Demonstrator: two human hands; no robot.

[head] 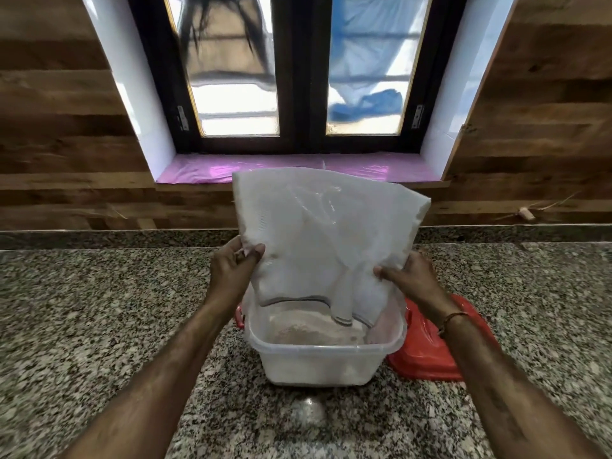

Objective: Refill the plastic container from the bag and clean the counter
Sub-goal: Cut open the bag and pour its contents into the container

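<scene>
A translucent white plastic bag (324, 233) hangs upside down, its open mouth dipping into a clear plastic container (318, 362) on the granite counter. My left hand (233, 270) pinches the bag's left edge. On the right edge, my right hand (409, 276) grips the bag. A heap of pale flour (308, 329) lies in the container's bottom. The bag looks nearly flat and empty.
A red lid (430, 356) lies on the counter just right of the container, partly behind my right forearm. A red handle (239, 321) shows at the container's left. The speckled granite counter (99, 309) runs to a wood-panelled wall with a window and pink-lined sill (198, 168).
</scene>
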